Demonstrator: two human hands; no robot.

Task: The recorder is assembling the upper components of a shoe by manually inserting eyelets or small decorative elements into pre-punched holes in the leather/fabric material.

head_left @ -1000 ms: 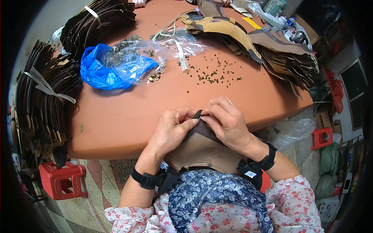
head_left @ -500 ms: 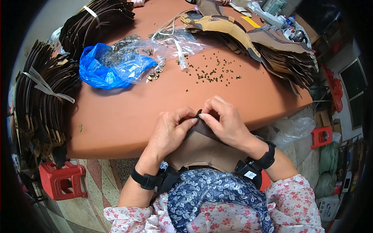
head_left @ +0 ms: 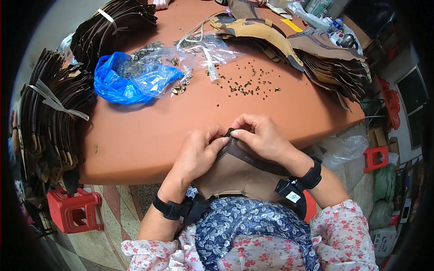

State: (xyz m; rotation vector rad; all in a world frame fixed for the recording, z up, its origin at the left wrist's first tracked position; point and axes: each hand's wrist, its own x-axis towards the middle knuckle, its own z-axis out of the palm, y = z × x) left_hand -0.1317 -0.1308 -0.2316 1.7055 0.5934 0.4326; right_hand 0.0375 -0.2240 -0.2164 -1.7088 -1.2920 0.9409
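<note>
A brown shoe upper (head_left: 228, 177) with a dark brown edge band hangs in front of my apron, at the near edge of the table. My left hand (head_left: 198, 152) pinches the dark tip of the upper between thumb and fingers. Right beside it, my right hand (head_left: 264, 137) pinches the same tip, its thumb pressed on the edge. Whether a small fitting sits between the fingertips is hidden. Beyond my hands, many small brass-coloured metal pieces (head_left: 246, 88) lie scattered on the table.
A blue plastic bag (head_left: 108, 86) and larger metal fittings (head_left: 180, 89) lie at the left on the orange-brown tabletop (head_left: 135, 135). Tied stacks of dark uppers (head_left: 54, 108) stand at the left edge. More uppers (head_left: 327, 63) are piled far right. A red stool (head_left: 74, 210) is below left.
My right hand has tilted slightly up and left at the tip. More of the upper's dark band shows below it. Both hands keep their pinch.
</note>
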